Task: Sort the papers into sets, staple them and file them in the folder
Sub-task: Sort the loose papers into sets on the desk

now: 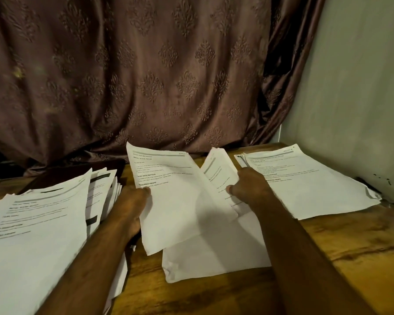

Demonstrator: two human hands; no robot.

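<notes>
Left hand (132,208) pinches a printed sheet (168,201) at frame centre, thumb on top. Right hand (250,187) pinches a second sheet (218,171) beside it. Paper stacks lie lower left (39,223) and right (305,180) on the worktop (362,246).

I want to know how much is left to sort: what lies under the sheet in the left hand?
Under the sheet gripped by the left hand, more white papers lie on the wooden table. Their count and printed sides are covered.

Bare table (362,258) beside right stack (309,183)
</notes>
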